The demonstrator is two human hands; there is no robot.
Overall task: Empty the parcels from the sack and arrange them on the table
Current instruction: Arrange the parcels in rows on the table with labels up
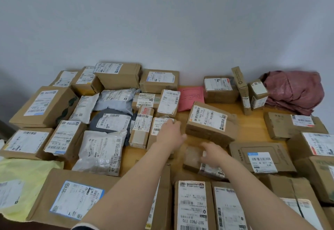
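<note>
The left hand, fingers nearly straight, touches a small labelled box just ahead of it, probably to close the row, while the right hand covers a blurred parcel beneath it, grip unclear, and the sack lies far beyond, to its right.

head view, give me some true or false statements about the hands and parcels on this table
1. The maroon sack lies crumpled at the far right corner of the table. True.
2. The left hand touches the pink envelope. False: it touches a small cardboard box; the envelope lies farther back, untouched.
3. The right hand is on a small taped parcel. True.
4. The yellow mailer bag lies on the right. False: it lies at the near left.
</note>
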